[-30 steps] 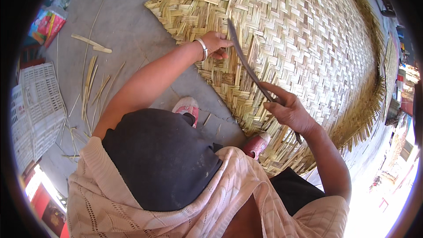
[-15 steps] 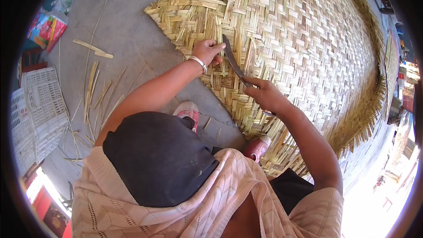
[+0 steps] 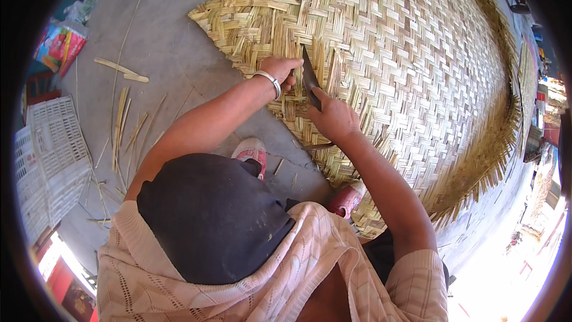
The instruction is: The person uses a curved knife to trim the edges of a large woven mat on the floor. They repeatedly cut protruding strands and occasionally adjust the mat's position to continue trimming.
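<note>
Right hand (image 3: 335, 118) is wrapped tight around a long, dark, slightly curved metal blade (image 3: 309, 77), tail end sticking out below the fist. Left hand (image 3: 281, 70) is just up and to the left of it, fingers curled, fingertips right by the blade's upper end. From where I'm standing I honestly can't tell if it's pinching a strip or not. There's a shiny silver-coloured bangle (image 3: 270, 81) on that wrist.

Both hands are over the left edge of a huge, straw-yellow, zigzag-woven mat (image 3: 411, 71), which spreads out mostly to the right of them and up past them, with a frayed far edge. Down-left of the hands, some thin, pale yellow loose strips (image 3: 122, 122) lie on the grey concrete floor (image 3: 161, 36). Further left is a white plastic lattice crate (image 3: 56, 149). Nearer the body than the hands: two pink-and-white shoes (image 3: 251, 149).
</note>
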The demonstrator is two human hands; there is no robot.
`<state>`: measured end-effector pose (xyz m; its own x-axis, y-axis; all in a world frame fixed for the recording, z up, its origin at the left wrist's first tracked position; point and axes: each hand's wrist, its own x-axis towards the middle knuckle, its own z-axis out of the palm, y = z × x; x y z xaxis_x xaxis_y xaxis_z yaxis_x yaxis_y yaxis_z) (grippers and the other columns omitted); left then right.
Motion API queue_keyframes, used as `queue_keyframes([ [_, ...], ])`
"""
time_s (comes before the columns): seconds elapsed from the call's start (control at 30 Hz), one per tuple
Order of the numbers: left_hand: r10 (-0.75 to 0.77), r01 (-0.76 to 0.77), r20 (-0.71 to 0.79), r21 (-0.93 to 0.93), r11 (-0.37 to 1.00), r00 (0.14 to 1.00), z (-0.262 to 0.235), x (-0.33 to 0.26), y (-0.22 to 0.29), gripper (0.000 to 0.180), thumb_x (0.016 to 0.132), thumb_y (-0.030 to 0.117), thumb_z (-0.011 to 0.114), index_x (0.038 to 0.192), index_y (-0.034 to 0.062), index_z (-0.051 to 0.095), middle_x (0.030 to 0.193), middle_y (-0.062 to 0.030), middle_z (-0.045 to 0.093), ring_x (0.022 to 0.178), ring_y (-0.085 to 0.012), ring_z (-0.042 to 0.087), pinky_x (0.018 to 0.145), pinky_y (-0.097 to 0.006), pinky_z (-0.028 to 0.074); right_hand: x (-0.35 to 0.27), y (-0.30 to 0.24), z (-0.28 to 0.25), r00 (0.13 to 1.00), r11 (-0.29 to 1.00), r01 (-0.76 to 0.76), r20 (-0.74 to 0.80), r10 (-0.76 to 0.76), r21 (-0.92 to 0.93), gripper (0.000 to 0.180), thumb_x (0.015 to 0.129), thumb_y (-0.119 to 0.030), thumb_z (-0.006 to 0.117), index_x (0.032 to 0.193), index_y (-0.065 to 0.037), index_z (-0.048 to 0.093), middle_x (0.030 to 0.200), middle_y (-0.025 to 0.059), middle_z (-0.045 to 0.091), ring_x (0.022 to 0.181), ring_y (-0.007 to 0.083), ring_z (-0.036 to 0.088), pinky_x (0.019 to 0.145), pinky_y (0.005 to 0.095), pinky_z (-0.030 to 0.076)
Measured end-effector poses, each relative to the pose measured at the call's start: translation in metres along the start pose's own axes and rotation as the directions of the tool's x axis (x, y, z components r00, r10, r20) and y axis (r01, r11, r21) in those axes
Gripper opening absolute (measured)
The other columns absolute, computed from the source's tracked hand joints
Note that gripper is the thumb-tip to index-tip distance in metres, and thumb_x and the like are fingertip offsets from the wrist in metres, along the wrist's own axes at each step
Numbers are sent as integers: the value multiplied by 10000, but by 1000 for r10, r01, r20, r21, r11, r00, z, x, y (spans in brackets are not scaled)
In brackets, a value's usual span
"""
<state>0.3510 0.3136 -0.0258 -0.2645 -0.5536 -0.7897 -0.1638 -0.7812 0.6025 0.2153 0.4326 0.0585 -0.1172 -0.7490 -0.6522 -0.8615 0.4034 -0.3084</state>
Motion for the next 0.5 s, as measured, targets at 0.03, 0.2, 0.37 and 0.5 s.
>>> queue_keyframes([
  [0.03,-58,59,2,-12,998,998,0,-1,1,210,866,260,721,882,62,652,659,10,546,454,-95,514,364,-269,404,2,0,0,1000,1000,1,-31,0,7,619,881,-414,561,1451,-207,438,1112,180,688,1043,341,658,914,454,511],
  [0.2,-101,109,-109,61,992,989,8,9,15,204,866,223,714,890,43,621,644,-7,571,425,-121,515,364,-279,412,4,-5,-6,999,999,-24,23,25,-40,635,881,-414,556,1467,-219,409,1105,170,693,1035,337,663,908,449,517],
  [0.37,15,-3,-85,138,990,996,10,14,18,341,848,275,762,970,-11,622,729,-92,652,508,-172,641,398,-293,499,1,-6,-8,999,998,-22,33,24,-62,634,883,-424,558,1465,-223,410,1096,168,695,1033,335,665,905,452,520],
  [0.5,121,-167,120,542,824,985,-9,10,17,405,803,392,789,865,7,678,726,-89,656,558,-175,651,509,-314,532,2,-5,-8,999,995,-5,38,8,-99,635,893,-438,565,1466,-216,404,1108,169,691,1041,335,662,904,456,520],
])
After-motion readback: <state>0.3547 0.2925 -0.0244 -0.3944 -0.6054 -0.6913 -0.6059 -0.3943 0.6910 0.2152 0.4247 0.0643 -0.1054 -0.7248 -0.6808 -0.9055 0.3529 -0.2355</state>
